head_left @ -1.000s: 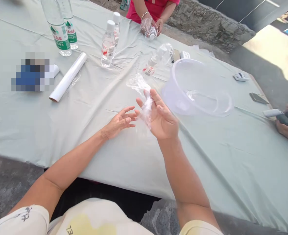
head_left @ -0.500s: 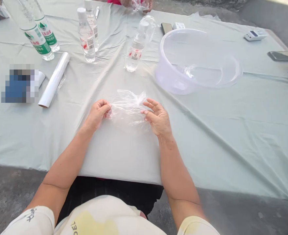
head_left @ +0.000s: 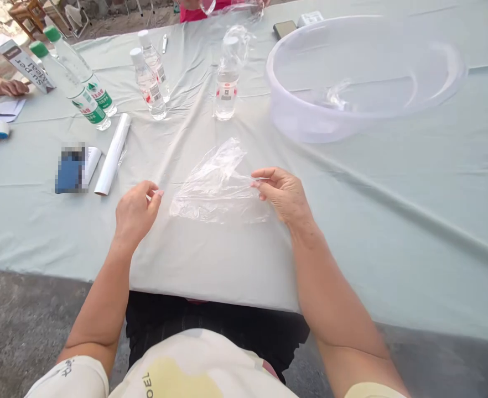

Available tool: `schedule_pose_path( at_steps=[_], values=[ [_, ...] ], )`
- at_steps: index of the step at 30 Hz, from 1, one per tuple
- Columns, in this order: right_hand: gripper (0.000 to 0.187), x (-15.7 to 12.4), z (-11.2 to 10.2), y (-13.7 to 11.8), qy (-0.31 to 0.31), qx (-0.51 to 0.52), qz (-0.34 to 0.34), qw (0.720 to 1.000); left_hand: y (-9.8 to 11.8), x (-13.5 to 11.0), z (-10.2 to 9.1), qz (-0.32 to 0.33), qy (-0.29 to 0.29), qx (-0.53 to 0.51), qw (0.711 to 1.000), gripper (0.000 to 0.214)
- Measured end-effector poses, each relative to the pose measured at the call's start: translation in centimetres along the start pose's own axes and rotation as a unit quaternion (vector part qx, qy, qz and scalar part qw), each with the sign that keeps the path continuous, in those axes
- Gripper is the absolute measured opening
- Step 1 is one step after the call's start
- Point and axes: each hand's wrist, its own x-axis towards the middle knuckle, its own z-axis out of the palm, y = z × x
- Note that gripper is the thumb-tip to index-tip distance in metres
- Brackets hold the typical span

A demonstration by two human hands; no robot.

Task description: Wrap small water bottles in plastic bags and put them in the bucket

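Note:
A crumpled piece of clear plastic film (head_left: 219,190) is spread low over the cloth in front of me, its upper part bunched into a peak. My right hand (head_left: 287,196) pinches its right edge between thumb and fingertips. Left of the film, my left hand (head_left: 136,213) has its thumb and forefinger drawn together in a pinch. A small gap shows between those fingertips and the film's visible left edge. Whether a thin strand of film is between them, I cannot make out.
A large translucent basin (head_left: 310,124) with crumpled plastic inside stands right. Small water bottles (head_left: 226,91), tall green-capped bottles (head_left: 90,110), a white roll of film (head_left: 113,155) and a box (head_left: 22,63) stand or lie around. Co-workers' hands (head_left: 14,87) show left and at the far edge.
My hands have moved apart, the left one drawing away from the film it held. The film is spread wider and flatter. My view has shifted, showing more of the left side.

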Motion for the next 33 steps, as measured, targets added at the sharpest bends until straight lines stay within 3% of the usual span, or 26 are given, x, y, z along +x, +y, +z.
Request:
schedule_pose_path(
  at_steps=[2, 5, 7, 10, 14, 17, 20, 25, 27, 29, 33],
  values=[
    [0.019, -0.3, 0.6, 0.3, -0.031, -0.01, -0.003, 0.999, 1.8, -0.1, 0.6, 0.097, 0.01, -0.058, 0.994, 0.014],
    [0.02, -0.5, 1.2, 0.6, -0.048, -0.03, -0.004, 0.998, 3.6, 1.4, 3.5, 0.192, -0.148, -0.143, 0.96, 0.028],
    [0.021, -0.5, 1.2, 0.7, -0.04, -0.042, -0.005, 0.998, 3.5, 3.2, 5.5, 0.184, -0.184, -0.154, 0.953, 0.033],
    [0.02, -0.4, 0.7, 0.6, -0.012, -0.066, 0.0, 0.998, 1.6, 5.1, 7.3, 0.139, -0.188, -0.145, 0.961, 0.038],
    [0.021, -0.5, -0.2, 0.0, 0.029, -0.146, 0.002, 0.989, -1.0, 4.9, 6.6, 0.114, -0.163, 0.067, 0.978, 0.051],
    [0.023, -0.9, -1.0, -0.7, 0.032, -0.21, 0.021, 0.977, -1.9, 4.0, 5.2, 0.09, -0.154, 0.217, 0.96, 0.064],
    [0.022, -1.2, -1.9, -1.2, 0.03, -0.267, 0.054, 0.962, -2.5, 3.6, 4.4, 0.082, -0.165, 0.245, 0.952, 0.075],
    [0.02, -1.4, -2.4, -2.3, 0.124, -0.313, 0.03, 0.941, -3.4, 3.9, 4.8, 0.106, -0.197, 0.219, 0.95, 0.093],
    [0.023, -1.4, -1.6, -3.2, 0.094, -0.319, 0.009, 0.943, -3.8, 4.0, 5.3, 0.13, -0.192, 0.209, 0.95, 0.098],
    [0.027, -0.9, 0.0, -4.3, 0.019, -0.329, -0.008, 0.944, -4.3, 3.8, 5.9, 0.153, -0.18, 0.198, 0.951, 0.102],
    [0.044, 2.8, 5.8, -6.0, -0.134, -0.328, -0.045, 0.934, -5.1, 3.4, 6.9, 0.186, -0.147, 0.174, 0.956, 0.114]
  ],
)
